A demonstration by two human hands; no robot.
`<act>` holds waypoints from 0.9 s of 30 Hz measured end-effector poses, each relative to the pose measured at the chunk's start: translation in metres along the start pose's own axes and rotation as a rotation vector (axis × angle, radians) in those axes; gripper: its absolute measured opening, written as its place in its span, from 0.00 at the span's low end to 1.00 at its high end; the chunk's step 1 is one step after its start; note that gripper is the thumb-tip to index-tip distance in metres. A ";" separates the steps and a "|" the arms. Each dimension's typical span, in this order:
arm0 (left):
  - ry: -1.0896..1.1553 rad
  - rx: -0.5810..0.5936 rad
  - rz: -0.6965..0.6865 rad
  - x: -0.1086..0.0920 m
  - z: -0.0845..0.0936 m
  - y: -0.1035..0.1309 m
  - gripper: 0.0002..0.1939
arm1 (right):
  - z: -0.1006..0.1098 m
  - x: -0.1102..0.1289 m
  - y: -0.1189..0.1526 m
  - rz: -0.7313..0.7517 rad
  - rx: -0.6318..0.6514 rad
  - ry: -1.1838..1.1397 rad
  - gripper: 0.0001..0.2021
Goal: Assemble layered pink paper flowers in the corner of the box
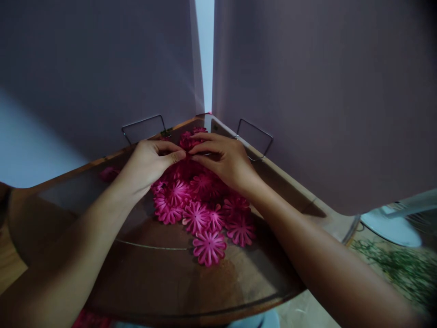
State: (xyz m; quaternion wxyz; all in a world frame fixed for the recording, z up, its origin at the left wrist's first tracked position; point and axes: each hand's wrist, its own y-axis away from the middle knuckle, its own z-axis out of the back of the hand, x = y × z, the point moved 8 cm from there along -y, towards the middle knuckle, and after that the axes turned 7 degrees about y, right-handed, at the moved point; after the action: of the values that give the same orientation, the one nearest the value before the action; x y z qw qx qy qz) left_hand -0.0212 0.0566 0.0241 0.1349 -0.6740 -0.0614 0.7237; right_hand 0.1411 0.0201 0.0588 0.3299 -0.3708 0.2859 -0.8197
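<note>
Above a heap of pink artificial flower pieces [197,217], my two hands nearly meet. The thumb and index finger of my left hand [153,159] are pinched together at a pink flower piece, mostly hidden by the fingers. From the other side, my right hand [225,159] bends its thumb and index finger to the same spot, its other fingers slightly raised. One flat flower [209,248] with many rounded petals lies nearest the front edge. A thin pale string [152,246] runs along the tabletop left of it.
The brown table [153,291] has a rounded front edge. Two tall grey panels [95,68] [324,91] rise behind it, with bent wire handles [143,120] [256,136] at their feet. Green artificial stems [403,273] and a white round base [392,227] are at lower right.
</note>
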 end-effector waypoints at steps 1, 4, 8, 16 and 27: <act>0.008 0.006 -0.002 0.002 0.001 -0.001 0.09 | 0.001 0.001 0.000 0.010 0.000 0.003 0.06; 0.027 0.031 0.001 0.003 -0.001 -0.001 0.10 | 0.002 0.003 0.000 0.028 0.002 -0.003 0.05; 0.035 0.077 0.010 -0.004 -0.010 0.004 0.09 | 0.004 0.003 0.000 0.009 0.007 -0.058 0.07; -0.076 0.006 -0.052 -0.018 -0.007 0.008 0.09 | -0.003 -0.005 0.003 -0.119 0.002 -0.153 0.09; 0.255 0.056 0.142 -0.002 -0.011 0.008 0.09 | 0.005 0.001 0.002 -0.023 -0.043 -0.039 0.06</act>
State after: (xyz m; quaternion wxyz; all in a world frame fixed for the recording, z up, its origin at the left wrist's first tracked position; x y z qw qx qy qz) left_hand -0.0106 0.0474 0.0228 0.1088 -0.7590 0.0245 0.6414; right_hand 0.1450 0.0168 0.0608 0.3181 -0.3967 0.2925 -0.8099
